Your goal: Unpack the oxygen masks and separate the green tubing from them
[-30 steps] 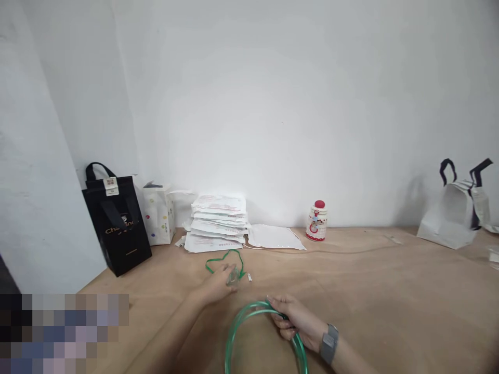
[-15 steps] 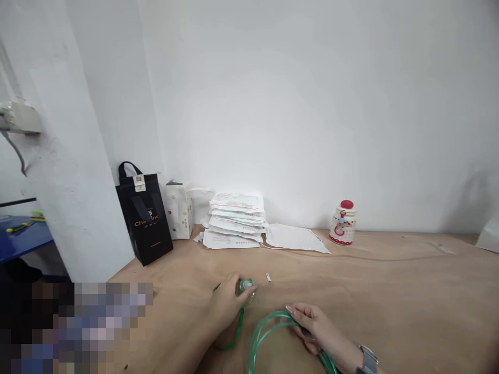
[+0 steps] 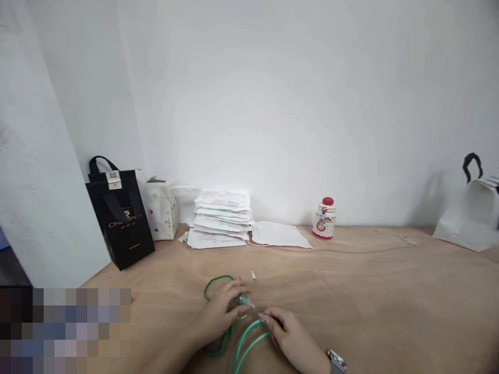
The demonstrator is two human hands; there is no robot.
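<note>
My left hand [image 3: 218, 314] is closed over a small clear plastic mask piece [image 3: 241, 304] with a thin green strap [image 3: 213, 288] looping out behind and under it on the wooden table [image 3: 370, 291]. My right hand [image 3: 286, 335], wearing a wristwatch [image 3: 337, 361], pinches a coil of green transparent tubing [image 3: 245, 345] right beside the mask piece. The two hands almost touch near the table's front edge. A tiny white clip [image 3: 253, 274] lies just beyond them.
Along the wall stand a black gift bag [image 3: 120, 218], a white dotted bag [image 3: 161, 208], a stack of white packets [image 3: 220, 221], a loose packet [image 3: 278, 235] and a small red-capped jar [image 3: 324, 219]. A white paper bag [image 3: 470, 213] sits far right. A blurred patch covers the lower left.
My left hand drew the mask piece and strap toward me. My right hand brought the tubing end up to it, so the hands now meet. The view swung left, then back.
</note>
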